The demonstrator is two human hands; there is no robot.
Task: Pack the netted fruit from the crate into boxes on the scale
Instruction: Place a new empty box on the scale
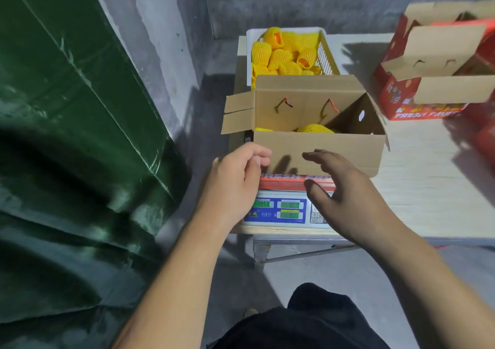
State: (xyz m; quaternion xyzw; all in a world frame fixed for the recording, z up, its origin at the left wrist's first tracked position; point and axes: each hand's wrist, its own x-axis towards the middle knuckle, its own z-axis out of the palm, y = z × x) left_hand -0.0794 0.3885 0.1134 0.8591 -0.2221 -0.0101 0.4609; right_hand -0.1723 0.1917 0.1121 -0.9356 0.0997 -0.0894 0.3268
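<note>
An open cardboard box (pixel 318 145) sits on the scale (pixel 278 210) at the bench (pixel 428 188) edge, netted fruit (pixel 314 128) showing inside; the yellow crate (pixel 325 53) behind holds more; the left hand (pixel 235 177) curls loosely by the box corner, its grip holding nothing; the right hand (pixel 348 196) hovers open before the front flap; another red box (pixel 439 62) stands right.

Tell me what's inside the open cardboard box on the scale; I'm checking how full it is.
Inside the cardboard box, two yellow netted fruits peek above the near wall. That wall hides the box floor, so any more fruit lower down cannot be seen.
</note>
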